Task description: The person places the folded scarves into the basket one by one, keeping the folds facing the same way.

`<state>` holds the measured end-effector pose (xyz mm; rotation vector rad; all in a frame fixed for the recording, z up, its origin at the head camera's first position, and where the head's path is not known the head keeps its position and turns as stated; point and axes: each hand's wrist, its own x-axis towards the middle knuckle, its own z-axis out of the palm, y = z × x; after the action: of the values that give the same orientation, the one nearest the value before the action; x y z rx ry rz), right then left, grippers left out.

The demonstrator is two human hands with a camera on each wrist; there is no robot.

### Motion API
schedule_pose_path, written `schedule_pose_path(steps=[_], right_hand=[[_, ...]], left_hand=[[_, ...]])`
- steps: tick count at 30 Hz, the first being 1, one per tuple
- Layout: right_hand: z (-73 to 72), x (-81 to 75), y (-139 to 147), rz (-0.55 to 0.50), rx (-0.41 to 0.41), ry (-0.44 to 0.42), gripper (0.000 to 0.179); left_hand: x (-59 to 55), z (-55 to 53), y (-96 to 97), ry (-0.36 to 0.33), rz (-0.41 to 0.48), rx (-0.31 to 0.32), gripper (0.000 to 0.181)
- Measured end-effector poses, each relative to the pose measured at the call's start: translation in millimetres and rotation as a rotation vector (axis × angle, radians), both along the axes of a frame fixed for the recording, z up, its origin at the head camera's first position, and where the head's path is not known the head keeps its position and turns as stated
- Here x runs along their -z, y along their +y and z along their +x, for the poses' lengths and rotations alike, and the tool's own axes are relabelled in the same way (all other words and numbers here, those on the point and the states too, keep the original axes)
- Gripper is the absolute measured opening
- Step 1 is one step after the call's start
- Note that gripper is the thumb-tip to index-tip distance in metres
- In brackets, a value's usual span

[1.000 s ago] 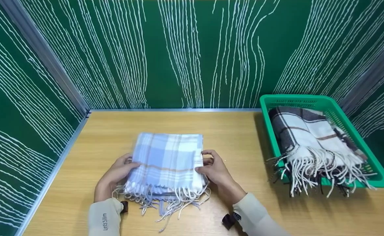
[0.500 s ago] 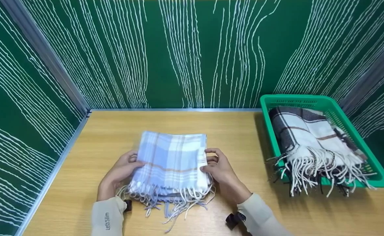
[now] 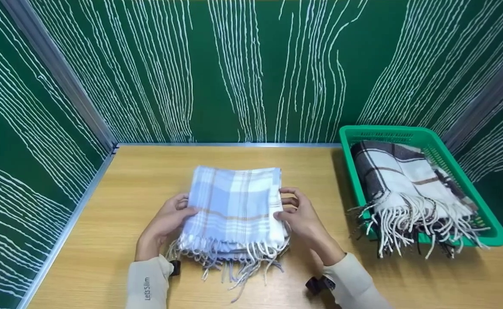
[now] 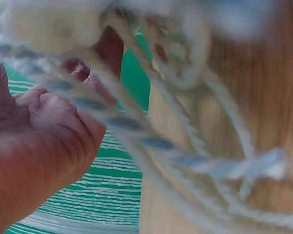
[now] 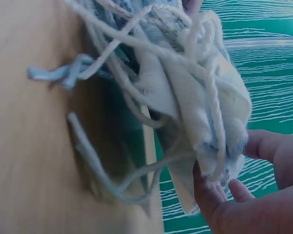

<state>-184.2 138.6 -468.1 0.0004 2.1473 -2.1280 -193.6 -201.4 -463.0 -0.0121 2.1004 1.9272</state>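
A folded blue-and-white plaid scarf with thin tan stripes is held between my two hands, its fringe hanging toward me. My left hand grips the left edge, thumb on top and fingers underneath. On the opposite edge, my right hand pinches the scarf the same way. The right wrist view shows the folded layers of the scarf between thumb and fingers, raised off the wood. In the left wrist view, blurred fringe strands cross in front of the left hand and partly hide its fingers.
A green plastic basket stands at the right of the wooden table. It holds a folded dark-and-white plaid scarf, whose fringe spills over the near rim. Green panels with wavy white lines enclose the back and sides.
Both hands have carried the folded scarf rightward and slightly away from me, keeping their grip on its side edges. The basket stays in place.
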Motion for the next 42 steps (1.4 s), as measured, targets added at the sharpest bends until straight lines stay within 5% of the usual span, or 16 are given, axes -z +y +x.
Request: schedule_pose_path(steps=[14, 24, 42], right_hand=[[4.9, -31.6, 28, 0.073, 0.04, 0.05, 0.061], [9.3, -49.3, 59, 0.106, 0.013, 0.048, 0.064], [14.8, -78.1, 100, 0.192, 0.042, 0.12, 0.069]], left_hand=[[-12.0, -2.3, 29.4, 0.075, -0.015, -0.035, 0.05], [-22.0, -4.8, 54.3, 0.117, 0.084, 0.021, 0.047], [-41.2, -11.1, 97.9, 0.137, 0.132, 0.031, 0.042]])
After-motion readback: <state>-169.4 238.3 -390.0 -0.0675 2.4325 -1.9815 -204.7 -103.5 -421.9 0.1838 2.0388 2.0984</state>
